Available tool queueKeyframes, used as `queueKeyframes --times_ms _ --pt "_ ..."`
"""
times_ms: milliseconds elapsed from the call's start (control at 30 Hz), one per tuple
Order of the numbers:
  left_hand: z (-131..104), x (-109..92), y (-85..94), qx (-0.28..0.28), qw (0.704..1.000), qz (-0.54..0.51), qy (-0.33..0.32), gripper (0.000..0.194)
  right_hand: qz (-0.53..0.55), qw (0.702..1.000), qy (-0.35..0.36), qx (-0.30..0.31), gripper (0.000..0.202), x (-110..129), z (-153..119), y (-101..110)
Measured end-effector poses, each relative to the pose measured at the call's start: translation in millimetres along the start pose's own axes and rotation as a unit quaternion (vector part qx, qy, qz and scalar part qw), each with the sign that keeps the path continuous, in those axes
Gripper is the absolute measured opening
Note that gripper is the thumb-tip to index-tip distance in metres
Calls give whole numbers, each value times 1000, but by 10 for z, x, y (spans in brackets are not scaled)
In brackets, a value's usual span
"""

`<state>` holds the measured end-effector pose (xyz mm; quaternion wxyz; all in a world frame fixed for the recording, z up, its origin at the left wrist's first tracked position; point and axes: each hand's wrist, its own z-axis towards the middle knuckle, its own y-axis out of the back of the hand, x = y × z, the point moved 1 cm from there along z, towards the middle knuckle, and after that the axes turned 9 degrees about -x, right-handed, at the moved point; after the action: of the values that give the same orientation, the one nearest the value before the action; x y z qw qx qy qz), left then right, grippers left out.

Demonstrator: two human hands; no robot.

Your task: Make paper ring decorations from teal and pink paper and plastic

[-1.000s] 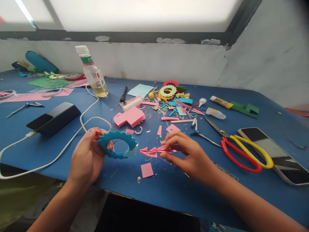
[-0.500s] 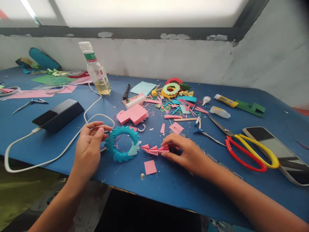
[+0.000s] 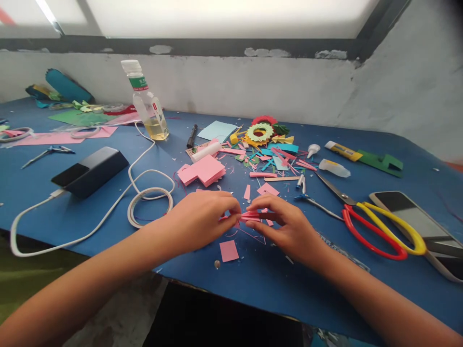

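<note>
Both hands meet over the near middle of the table on a small folded pink paper piece (image 3: 250,215). My left hand (image 3: 200,220) reaches in from the left, its thumb and fingertips pinching the piece's left end. On the other side my right hand (image 3: 289,224) grips it between thumb and fingers, hiding part of it. Below the hands lies a pink paper square (image 3: 229,251). A roll of tape (image 3: 130,208) rests left of my left hand. The blue pleated paper ring is out of sight.
Scissors (image 3: 369,212) with red and yellow handles lie right, beside a phone (image 3: 392,205). Pink paper pieces (image 3: 205,168), scraps and pleated paper rings (image 3: 260,132) spread behind the hands. A bottle (image 3: 148,108), power bank (image 3: 92,168) and white cable (image 3: 94,231) are left.
My left hand has let go of the blue paper ring and moved right to pinch the pink folded paper. The tape roll has come into view. My right hand still holds the pink piece.
</note>
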<state>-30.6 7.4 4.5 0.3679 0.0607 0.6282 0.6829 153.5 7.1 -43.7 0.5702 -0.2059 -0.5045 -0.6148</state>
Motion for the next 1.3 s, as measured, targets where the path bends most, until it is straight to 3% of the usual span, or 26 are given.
queueKeyframes --times_ms 167,533,700,967,1133,1300 --pt "149 25 20 61 997 9 -42 13 -6 1000 3 13 14 11 8 -10" --pt "199 -7 35 82 994 7 -68 11 -36 999 21 -2 13 56 7 8" --pt "201 47 -34 49 994 9 -102 8 -14 1000 -11 -14 12 58 2 2" --pt "174 99 -96 25 994 -9 -104 7 85 994 -65 -19 15 45 -4 -3" --pt "156 106 -100 -26 994 -48 -96 6 59 997 -37 -41 30 55 -10 -13" --pt "151 113 -105 -42 991 -116 -58 9 47 996 -66 -41 33 58 -13 -22"
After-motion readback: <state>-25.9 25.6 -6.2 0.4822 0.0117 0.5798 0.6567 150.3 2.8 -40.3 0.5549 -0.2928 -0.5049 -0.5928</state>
